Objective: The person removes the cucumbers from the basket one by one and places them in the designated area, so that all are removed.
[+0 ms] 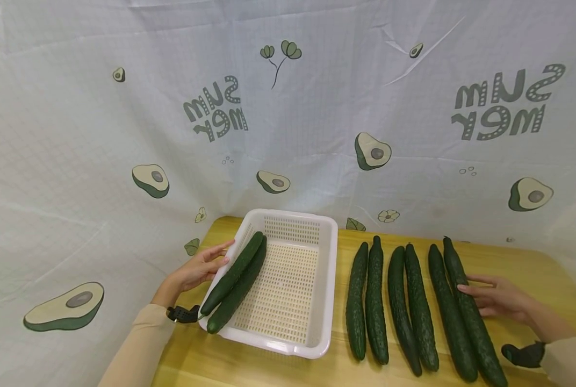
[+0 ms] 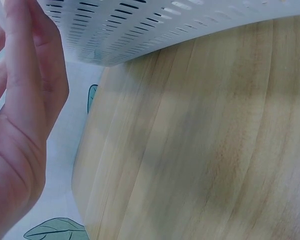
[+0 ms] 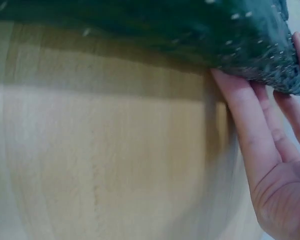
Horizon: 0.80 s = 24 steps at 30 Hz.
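Observation:
My left hand (image 1: 202, 267) rests against the left rim of a white perforated plastic basket (image 1: 330, 279), fingers stretched towards it. In the left wrist view the hand (image 2: 20, 115) lies beside the basket's slotted wall (image 2: 125, 25). Two dark green cucumbers (image 1: 239, 293) lean together inside along that left wall, their near ends on the front rim. Over on the right, my right hand (image 1: 498, 301) touches the outermost cucumber (image 1: 474, 317) with its fingertips. Up close, extended fingers (image 3: 247, 107) meet the side of this bumpy cucumber (image 3: 190, 30), which lies on the table.
Between basket and right hand, more cucumbers lie lengthwise in pairs: a left pair (image 1: 376, 301), a middle pair (image 1: 420, 312), and a neighbour (image 1: 450, 317) beside the touched one. The wooden table (image 1: 186, 344) ends at a white avocado-print cloth (image 1: 312, 140) behind.

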{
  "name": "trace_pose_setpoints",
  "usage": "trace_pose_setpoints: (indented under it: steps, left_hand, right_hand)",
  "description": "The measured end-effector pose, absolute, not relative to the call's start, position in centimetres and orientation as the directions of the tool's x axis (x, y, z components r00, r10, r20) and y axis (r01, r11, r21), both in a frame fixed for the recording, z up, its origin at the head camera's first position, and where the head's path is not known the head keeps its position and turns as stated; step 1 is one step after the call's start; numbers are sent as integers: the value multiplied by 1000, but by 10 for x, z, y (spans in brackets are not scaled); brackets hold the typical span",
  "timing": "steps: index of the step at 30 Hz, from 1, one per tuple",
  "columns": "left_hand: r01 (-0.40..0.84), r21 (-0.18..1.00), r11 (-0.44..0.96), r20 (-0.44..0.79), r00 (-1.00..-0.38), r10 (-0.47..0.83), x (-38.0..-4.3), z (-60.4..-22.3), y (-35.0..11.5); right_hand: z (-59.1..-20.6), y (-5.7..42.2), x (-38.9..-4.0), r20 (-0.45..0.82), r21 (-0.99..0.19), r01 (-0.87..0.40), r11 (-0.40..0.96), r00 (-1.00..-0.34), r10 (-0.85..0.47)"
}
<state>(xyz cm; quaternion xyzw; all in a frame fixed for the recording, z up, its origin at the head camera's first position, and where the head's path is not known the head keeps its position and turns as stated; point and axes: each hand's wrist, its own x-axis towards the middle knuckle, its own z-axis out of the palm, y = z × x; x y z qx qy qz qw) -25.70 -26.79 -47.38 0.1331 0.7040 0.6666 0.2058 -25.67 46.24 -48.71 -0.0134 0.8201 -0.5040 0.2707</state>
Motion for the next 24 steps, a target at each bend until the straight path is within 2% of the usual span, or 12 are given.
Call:
trace_pose_setpoints:
  steps: [24]
  left_hand:
    - [-105,992,64,-123,-878,462,-259,-474,-268]
  right_hand:
    - [-473,448,-250,-385,-808,191,557,-887,-254]
